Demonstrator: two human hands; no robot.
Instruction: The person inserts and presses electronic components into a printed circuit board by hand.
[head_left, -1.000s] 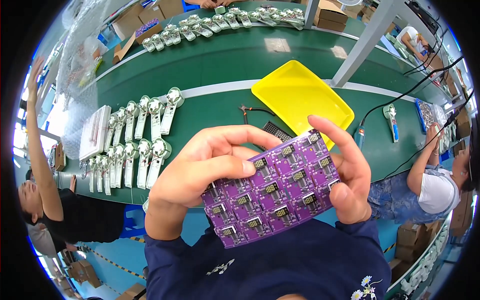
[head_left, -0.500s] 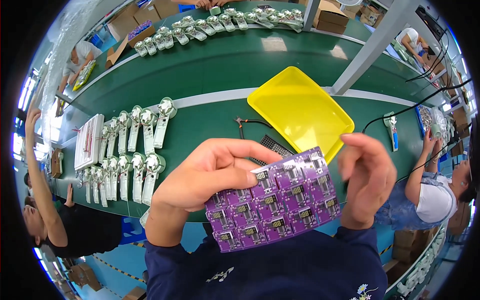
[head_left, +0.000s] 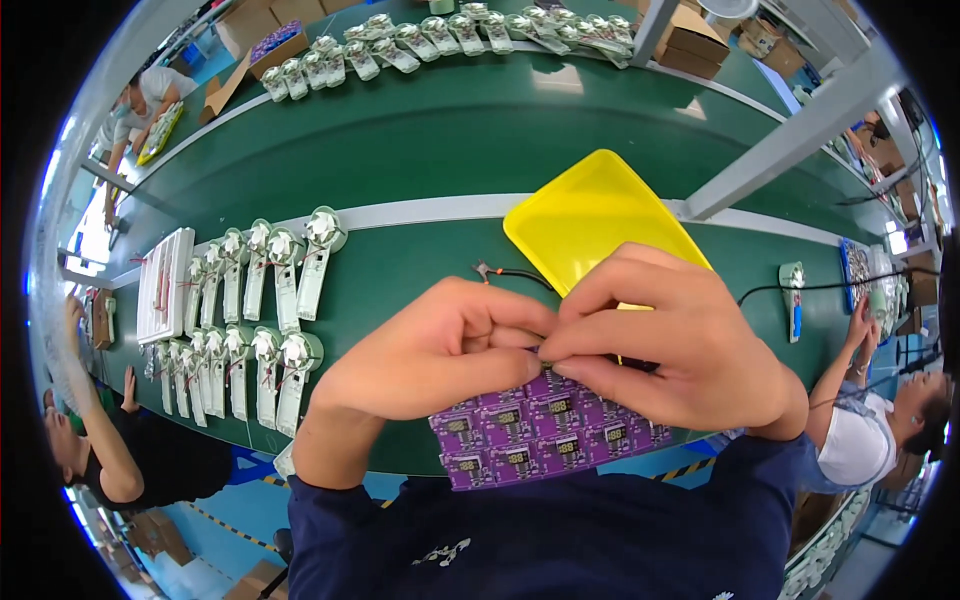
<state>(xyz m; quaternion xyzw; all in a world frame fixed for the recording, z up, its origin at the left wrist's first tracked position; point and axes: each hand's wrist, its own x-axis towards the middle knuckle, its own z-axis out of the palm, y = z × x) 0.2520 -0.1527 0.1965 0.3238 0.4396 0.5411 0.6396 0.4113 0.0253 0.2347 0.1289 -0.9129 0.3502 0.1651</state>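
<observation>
A purple circuit board panel (head_left: 545, 437) with rows of small displays tilts in front of my chest. My left hand (head_left: 430, 350) is closed on its upper left edge, thumb on the face and fingers behind. My right hand (head_left: 670, 340) is closed at the top edge, its thumb and fingertips pinching the board beside the left thumb. The fingers hide the panel's upper right part. Just beyond my hands lies an empty yellow tray (head_left: 600, 215). Pliers with a dark handle (head_left: 515, 273) lie on the green table, partly hidden behind my hands.
Two rows of white-green device housings (head_left: 265, 290) stand on the left, beside a white box (head_left: 165, 285). More housings (head_left: 440, 40) line the far bench. A grey post (head_left: 760, 140) rises behind the tray. Co-workers sit on both sides; a black cable (head_left: 830, 288) runs at right.
My right hand has come in from the right, where its fingers were apart, and now pinches the panel's top edge. The panel has tilted slightly, and the view has shifted.
</observation>
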